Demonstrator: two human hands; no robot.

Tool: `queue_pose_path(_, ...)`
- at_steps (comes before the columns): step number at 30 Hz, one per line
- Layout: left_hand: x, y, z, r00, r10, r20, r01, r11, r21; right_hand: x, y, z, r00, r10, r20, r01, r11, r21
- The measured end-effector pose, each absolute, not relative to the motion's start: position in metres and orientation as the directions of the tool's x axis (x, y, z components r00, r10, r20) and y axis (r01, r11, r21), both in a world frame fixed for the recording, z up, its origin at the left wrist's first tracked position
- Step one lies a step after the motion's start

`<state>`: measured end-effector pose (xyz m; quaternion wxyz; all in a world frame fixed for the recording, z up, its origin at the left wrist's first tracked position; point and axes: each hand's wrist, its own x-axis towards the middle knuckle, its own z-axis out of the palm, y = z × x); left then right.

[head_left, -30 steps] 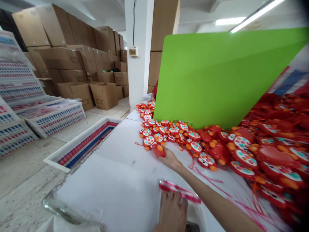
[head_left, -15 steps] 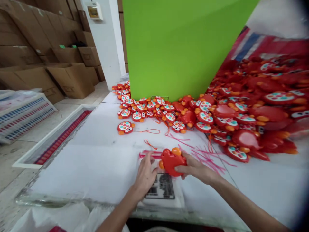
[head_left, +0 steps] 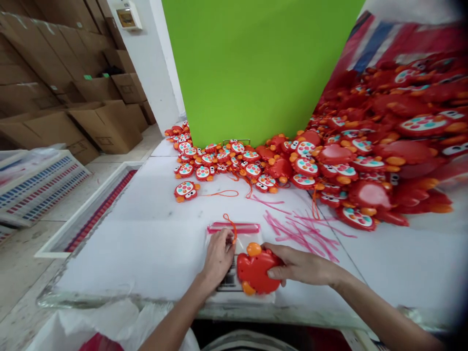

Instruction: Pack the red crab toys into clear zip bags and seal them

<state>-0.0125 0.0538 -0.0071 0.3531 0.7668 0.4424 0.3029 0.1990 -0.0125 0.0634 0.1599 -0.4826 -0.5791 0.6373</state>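
My right hand (head_left: 302, 265) grips a red plastic toy (head_left: 256, 272) with orange feet, its plain back turned up. Thumb on top, the fingers wrap around its right edge. Left of the toy, my left hand (head_left: 218, 256) is closed in a pinch on an orange cord loop (head_left: 234, 229), which stands up from the fingertips. Whether the cord joins the toy is hard to see. Beneath both hands lies a clear plastic bag (head_left: 252, 227) with a pink zip strip and black print, partly covered by the hands and toy.
Many matching red toys (head_left: 252, 169) are heaped along the back and right of the white table (head_left: 127, 243). Thin pink strips (head_left: 303, 236) are scattered right of the bag. A green panel (head_left: 252, 68) rises behind; cartons (head_left: 106, 129) and crates (head_left: 40, 190) stand left.
My left hand has closed on the orange cord loop, which lay on the table before. The toy in my right hand has come down nearer the table edge and turned slightly.
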Motion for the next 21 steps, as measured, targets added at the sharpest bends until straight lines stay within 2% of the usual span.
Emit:
queue_pose_path(3,-0.013,0.054,-0.012,0.407,0.898,0.166,0.466,-0.360,0.808,0.198,-0.013,0.064,-0.489,0.769,-0.411,0.359,-0.252,-0.899)
queue_pose_path(7,-0.012,0.055,-0.010,0.477,0.858,0.191,0.513,-0.448,0.732,0.198,-0.014,0.066,-0.492,0.797,-0.349,0.294,-0.225,-0.929)
queue_pose_path(9,-0.012,0.054,-0.008,0.508,0.837,0.204,0.530,-0.490,0.692,0.195,-0.011,0.064,-0.392,0.876,-0.281,0.170,-0.231,-0.958)
queue_pose_path(11,-0.011,0.052,-0.006,0.528,0.814,0.242,0.551,-0.545,0.632,0.187,-0.004,0.060,-0.205,0.956,-0.210,0.019,-0.211,-0.977)
queue_pose_path(13,-0.009,0.048,-0.005,0.543,0.786,0.295,0.584,-0.606,0.540,0.176,0.005,0.052,-0.030,0.985,-0.168,-0.034,-0.169,-0.985)
queue_pose_path(15,-0.007,0.045,-0.004,0.567,0.737,0.368,0.607,-0.675,0.420,0.164,0.014,0.044,0.028,0.992,-0.127,0.071,-0.129,-0.989)
queue_pose_path(18,-0.007,0.042,-0.005,0.600,0.638,0.482,0.605,-0.756,0.249,0.153,0.020,0.037,-0.051,0.996,-0.074,0.371,-0.050,-0.927)
queue_pose_path(21,-0.012,0.041,-0.006,0.592,0.612,0.524,0.605,-0.767,0.212,0.155,0.019,0.040,-0.103,0.993,-0.054,0.571,0.015,-0.821)
